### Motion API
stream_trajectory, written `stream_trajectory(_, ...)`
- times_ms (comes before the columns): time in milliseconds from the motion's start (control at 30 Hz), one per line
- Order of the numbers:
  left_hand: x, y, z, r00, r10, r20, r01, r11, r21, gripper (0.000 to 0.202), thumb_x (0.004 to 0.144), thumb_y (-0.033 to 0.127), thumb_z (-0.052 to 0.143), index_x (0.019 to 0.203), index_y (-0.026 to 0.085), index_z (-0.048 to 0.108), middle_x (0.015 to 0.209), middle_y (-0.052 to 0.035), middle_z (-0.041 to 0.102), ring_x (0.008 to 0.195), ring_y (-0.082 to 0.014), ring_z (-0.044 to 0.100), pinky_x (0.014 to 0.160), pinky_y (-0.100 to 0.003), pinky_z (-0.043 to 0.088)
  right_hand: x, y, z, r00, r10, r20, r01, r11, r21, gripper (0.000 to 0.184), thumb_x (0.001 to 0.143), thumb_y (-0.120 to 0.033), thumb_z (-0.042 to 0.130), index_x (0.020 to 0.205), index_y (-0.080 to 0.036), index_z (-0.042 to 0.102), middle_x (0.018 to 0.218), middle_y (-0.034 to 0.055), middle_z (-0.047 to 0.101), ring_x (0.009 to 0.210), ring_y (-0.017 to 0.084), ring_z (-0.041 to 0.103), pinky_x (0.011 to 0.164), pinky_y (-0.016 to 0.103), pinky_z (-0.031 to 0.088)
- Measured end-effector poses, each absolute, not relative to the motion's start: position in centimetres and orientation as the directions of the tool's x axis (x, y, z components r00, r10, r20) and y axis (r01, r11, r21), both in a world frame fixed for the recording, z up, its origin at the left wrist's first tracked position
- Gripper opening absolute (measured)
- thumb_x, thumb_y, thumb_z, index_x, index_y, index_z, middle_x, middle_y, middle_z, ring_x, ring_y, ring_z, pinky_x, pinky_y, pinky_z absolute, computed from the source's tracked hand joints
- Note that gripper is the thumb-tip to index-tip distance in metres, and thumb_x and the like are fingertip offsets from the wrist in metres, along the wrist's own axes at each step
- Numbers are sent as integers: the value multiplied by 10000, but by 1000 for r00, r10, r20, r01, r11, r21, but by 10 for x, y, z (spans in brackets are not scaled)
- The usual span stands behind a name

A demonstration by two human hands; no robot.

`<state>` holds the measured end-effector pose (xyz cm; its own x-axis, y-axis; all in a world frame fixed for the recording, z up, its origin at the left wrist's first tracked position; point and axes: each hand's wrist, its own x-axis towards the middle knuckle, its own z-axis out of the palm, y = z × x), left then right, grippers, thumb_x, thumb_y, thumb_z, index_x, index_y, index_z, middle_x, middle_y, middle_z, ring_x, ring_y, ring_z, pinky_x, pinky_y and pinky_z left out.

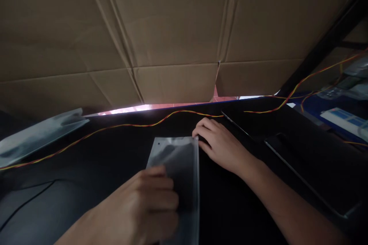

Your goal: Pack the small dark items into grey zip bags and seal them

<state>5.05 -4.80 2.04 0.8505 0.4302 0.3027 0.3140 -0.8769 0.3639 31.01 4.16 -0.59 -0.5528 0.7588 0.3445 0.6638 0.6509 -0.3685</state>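
A clear plastic sleeve (pixel 179 157) with a small hole near its upper left corner lies flat on the black table. My right hand (pixel 220 143) is at its upper right corner, thumb and fingertips closed on the edge. Slightly blurred, my left hand (pixel 143 206) lies over the sleeve's lower left part with its fingers curled closed. Whatever those fingers hold, if anything, is hidden beneath the hand.
Large cardboard (pixel 178 19) stands behind the table. A twisted red-yellow wire (pixel 126 125) crosses the far side. Another plastic bag (pixel 43 134) lies left, above a thin black cable (pixel 28 201). A dark flat panel (pixel 310 172) and a blue-white box (pixel 345 120) are right.
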Motion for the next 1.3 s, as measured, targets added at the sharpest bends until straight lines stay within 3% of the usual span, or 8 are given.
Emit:
stream_trajectory(133,52,-24,23,750,626,211,519,-756,398,230,1003,380,597,1160,228,666,1204,-97,725,1093,-293,671,927,-459,565,311,35,-9,-465,839,283,669,542,-509,327,866,1,530,1099,-227,522,1130,62,598,975,199,614,841,353,524)
stream_trajectory(233,46,-16,5,578,802,148,727,-589,353,480,1092,480,527,1523,270,537,1644,-130,519,1526,-388,465,1203,-626,462,312,30,-2,-469,860,200,682,497,-537,157,903,-98,613,936,-232,540,1016,22,616,874,181,605,745,330,487)
stream_trajectory(433,50,-23,-22,425,888,177,806,-460,373,603,1152,502,353,1698,246,331,1800,-108,297,1683,-387,190,1330,-689,283,299,19,5,-532,843,80,542,412,-733,193,930,-352,799,1058,-239,709,1008,16,724,788,158,641,692,309,495)
stream_trajectory(700,46,-19,-20,465,883,64,824,-458,334,654,1163,509,323,1758,353,101,1825,-76,187,1677,-377,166,1317,-693,282,289,19,0,-502,864,37,294,211,-932,166,872,-160,720,1002,-215,632,881,1,691,764,161,630,683,300,519)
stream_trajectory(833,21,-3,-20,428,904,-2,877,-415,243,671,1124,588,407,1731,334,277,1805,-118,257,1665,-412,218,1296,-712,305,318,39,10,-329,940,88,312,196,-930,104,867,-216,644,950,-232,583,886,2,646,823,187,631,704,320,520)
stream_trajectory(1000,-2,9,-1,307,948,88,942,-316,115,522,1092,571,455,1392,209,680,1550,-206,609,1453,-458,558,1128,-705,487,347,54,3,-33,952,304,746,226,-626,244,801,-219,624,1037,-252,569,1047,72,581,944,278,624,829,465,551)
stream_trajectory(1167,-14,9,3,219,958,187,975,-207,-84,422,1015,583,519,941,198,673,1045,-153,717,953,-401,719,791,-565,564,337,51,0,-41,821,570,874,306,-378,342,900,-309,661,1227,-222,611,1240,169,561,1153,395,584,963,611,514)
stream_trajectory(1300,-19,12,2,278,928,249,960,-259,-107,220,1003,390,501,976,208,622,978,-117,694,903,-332,705,757,-457,524,327,42,1,-250,899,361,820,394,-415,308,960,-501,701,1116,-237,680,1107,104,697,1030,334,690,843,505,575)
